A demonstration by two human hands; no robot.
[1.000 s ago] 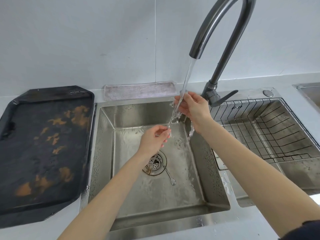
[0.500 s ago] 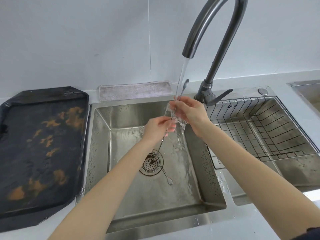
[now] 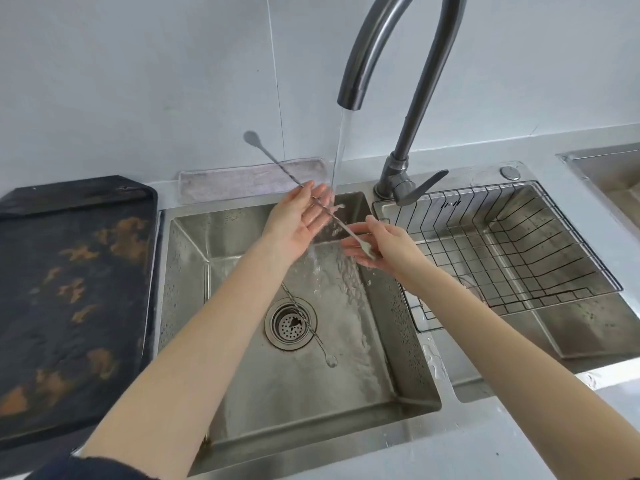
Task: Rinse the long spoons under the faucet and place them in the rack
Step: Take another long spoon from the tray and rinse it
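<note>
- Long spoon (image 3: pixel 277 163) is pinched at its forked end by right hand (image 3: pixel 384 245); shaft is laid across left hand (image 3: pixel 300 216), grip wide.
- Water is run from faucet (image 3: pixel 398 64).
- No readable writing is seen.

At mid-frame we see our left hand (image 3: pixel 301 220) and right hand (image 3: pixel 377 245) crowding the space beneath the faucet (image 3: pixel 398 74), a long spoon (image 3: pixel 277 164) slanting between them toward the upper left. To the right, the wire rack (image 3: pixel 512 251) lies open from above, and only the faucet's lever (image 3: pixel 420 190) juts over its near corner. Lower down, the sink (image 3: pixel 301 403) floor is free except for a second spoon (image 3: pixel 311 327) across the drain (image 3: pixel 290 323).
</note>
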